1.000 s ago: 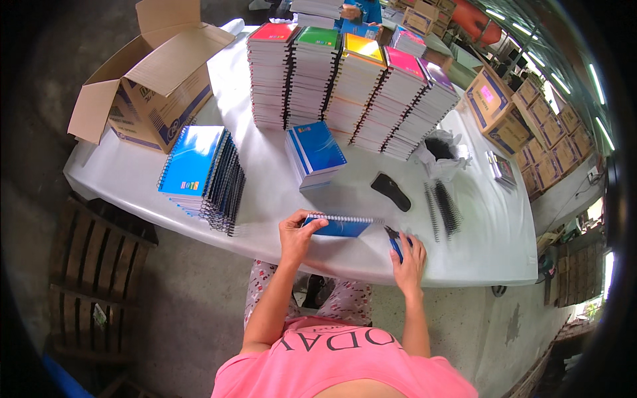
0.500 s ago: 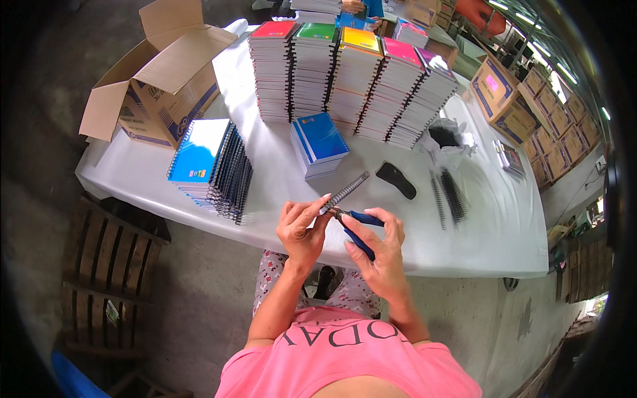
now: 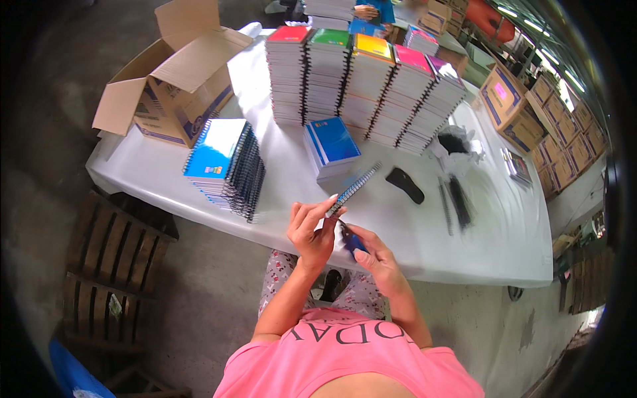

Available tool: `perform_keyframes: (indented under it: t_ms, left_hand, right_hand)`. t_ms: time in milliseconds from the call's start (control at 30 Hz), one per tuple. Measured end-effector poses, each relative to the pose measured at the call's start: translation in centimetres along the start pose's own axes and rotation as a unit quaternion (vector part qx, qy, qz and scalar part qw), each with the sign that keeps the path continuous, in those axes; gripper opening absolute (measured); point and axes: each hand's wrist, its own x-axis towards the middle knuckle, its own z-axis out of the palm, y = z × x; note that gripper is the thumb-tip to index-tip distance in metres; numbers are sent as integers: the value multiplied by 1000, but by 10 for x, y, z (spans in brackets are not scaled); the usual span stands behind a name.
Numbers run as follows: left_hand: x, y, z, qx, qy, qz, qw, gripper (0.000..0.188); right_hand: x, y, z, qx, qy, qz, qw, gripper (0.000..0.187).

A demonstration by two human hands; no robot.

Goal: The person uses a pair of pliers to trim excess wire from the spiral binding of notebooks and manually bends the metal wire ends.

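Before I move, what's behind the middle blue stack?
Behind the middle blue stack stand the green stack and yellow stack. It covers the table right behind it; anything low there is hidden.

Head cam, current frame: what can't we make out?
All in the head view:
Spiral notebook covers: seen nearly edge-on, partly hidden by the left hand.
Pliers tips, and whether they touch the notebook: too small and blurred beside the left hand.
Plier handles: partly covered by the right hand.
Open carton contents: hidden by its wall and flaps.
Black coils: blurred together, uncountable.
Co-worker's head: cut off by the top edge.
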Motion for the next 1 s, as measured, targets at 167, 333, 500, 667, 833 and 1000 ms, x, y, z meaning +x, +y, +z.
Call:
perform_keyframes:
  t_ms: [167, 333, 500, 667, 833, 1000]
  left_hand:
    - [12, -2, -13, -199, 108, -169, 959, 35]
    - [27, 7, -41, -266, 116, -240, 927, 28]
    - [37, 18, -63, -359, 170, -162, 903, 28]
    - [77, 16, -109, -68, 139, -15, 988, 39]
    - [106, -34, -156, 28, 187, -143, 972, 49]
    - [103, -71, -146, -67, 151, -222, 961, 52]
  right_hand:
    - [-7, 30, -58, -569, 198, -25, 798, 41]
    - [1, 69, -100, -649, 263, 41, 712, 50]
    - [69, -25, 14, -91, 86, -210, 970, 60]
    - [159, -59, 72, 225, -17, -222, 949, 48]
    - [265, -104, 96, 274, -111, -186, 937, 39]
    - [300, -150, 120, -85, -249, -238, 935, 39]
